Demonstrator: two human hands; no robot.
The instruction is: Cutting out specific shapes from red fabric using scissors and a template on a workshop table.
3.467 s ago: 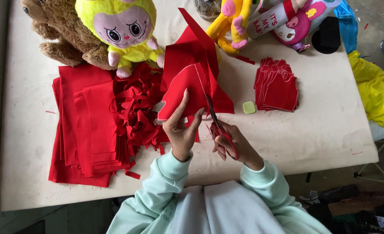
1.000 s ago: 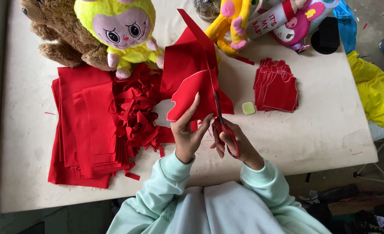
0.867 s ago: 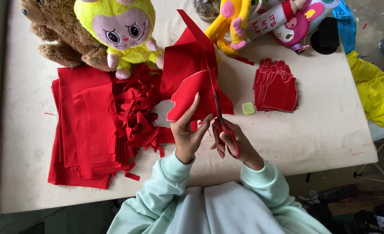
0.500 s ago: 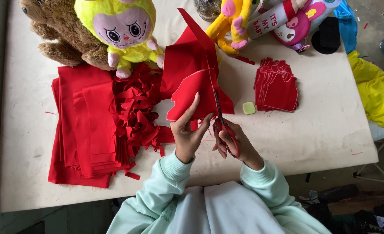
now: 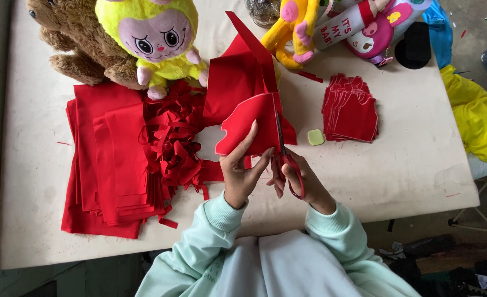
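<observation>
My left hand (image 5: 242,170) pinches a piece of red fabric (image 5: 246,124) by its lower edge and holds it up above the table. My right hand (image 5: 298,179) grips red-handled scissors (image 5: 285,157), whose blades point away from me and run up along the right edge of that piece. Behind it a larger red sheet (image 5: 238,77) stands folded upward. Both sleeves are pale mint green.
A stack of red fabric sheets (image 5: 108,159) lies at the left with a heap of red offcuts (image 5: 172,143) beside it. Cut red pieces (image 5: 352,109) are piled at the right, by a small green block (image 5: 315,137). Plush toys (image 5: 155,38) line the far edge of the table (image 5: 408,165).
The scissors have worked a little further up the fabric's right edge. My left hand has turned the piece slightly. Everything else on the table stays put.
</observation>
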